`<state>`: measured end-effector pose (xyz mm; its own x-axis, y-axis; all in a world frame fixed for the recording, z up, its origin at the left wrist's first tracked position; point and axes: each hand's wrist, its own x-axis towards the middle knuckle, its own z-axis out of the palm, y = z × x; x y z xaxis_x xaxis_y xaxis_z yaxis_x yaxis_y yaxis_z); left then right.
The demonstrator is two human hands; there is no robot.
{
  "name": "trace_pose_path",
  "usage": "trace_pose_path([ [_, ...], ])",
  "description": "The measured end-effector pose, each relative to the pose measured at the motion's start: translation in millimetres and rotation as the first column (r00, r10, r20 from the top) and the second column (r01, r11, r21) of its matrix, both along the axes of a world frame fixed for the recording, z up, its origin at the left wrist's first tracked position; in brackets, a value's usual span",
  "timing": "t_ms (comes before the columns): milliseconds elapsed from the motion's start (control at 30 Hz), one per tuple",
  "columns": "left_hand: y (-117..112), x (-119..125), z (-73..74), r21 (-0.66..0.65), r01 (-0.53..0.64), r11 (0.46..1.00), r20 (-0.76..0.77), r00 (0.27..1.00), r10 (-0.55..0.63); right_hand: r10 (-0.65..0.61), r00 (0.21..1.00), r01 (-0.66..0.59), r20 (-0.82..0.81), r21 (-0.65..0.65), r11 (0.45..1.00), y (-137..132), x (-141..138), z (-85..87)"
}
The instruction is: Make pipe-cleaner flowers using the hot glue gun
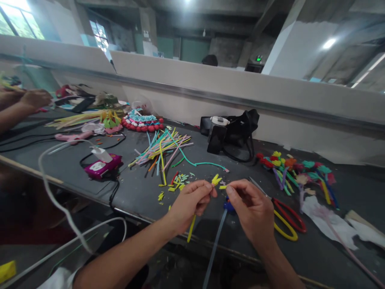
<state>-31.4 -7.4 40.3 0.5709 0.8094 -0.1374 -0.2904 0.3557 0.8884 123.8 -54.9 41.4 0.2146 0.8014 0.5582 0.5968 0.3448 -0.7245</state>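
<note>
In my left hand [197, 196] a yellow pipe-cleaner flower [215, 180] is pinched between thumb and forefinger. A yellow stem [191, 229] hangs below that hand. My right hand [251, 206] pinches a short yellow pipe-cleaner piece [223, 187] close to the flower; a small gap shows between them. Beside the right hand lies a blue object [228, 205], partly hidden, with a long translucent stick [215, 245] running from it past the table edge. Cut pipe-cleaner pieces [180, 178] lie scattered just beyond my left hand.
A pile of long pipe cleaners [164, 148] lies at mid-table. Scissors [288, 216] with red and yellow handles and finished flowers [288, 166] are at right. A black bag [240, 134] stands at the back. A purple power box [104, 166] and cables sit left, near another person's hands [34, 100].
</note>
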Motion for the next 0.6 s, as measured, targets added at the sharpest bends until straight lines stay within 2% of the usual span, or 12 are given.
trace_pose_path([
  [333, -1.0, 0.4, -3.5, 0.027, 0.039, 0.999, 0.011, 0.999, -0.039, 0.004, 0.996, -0.008, 0.09, 0.046, 0.999, -1.5, -3.3, 5.2],
  [600, -1.8, 0.9, -2.4, 0.053, 0.026, 0.998, -0.01, 1.0, -0.025, 0.014, 0.995, -0.016, 0.094, 0.024, 1.0, -0.8, -2.4, 3.7],
])
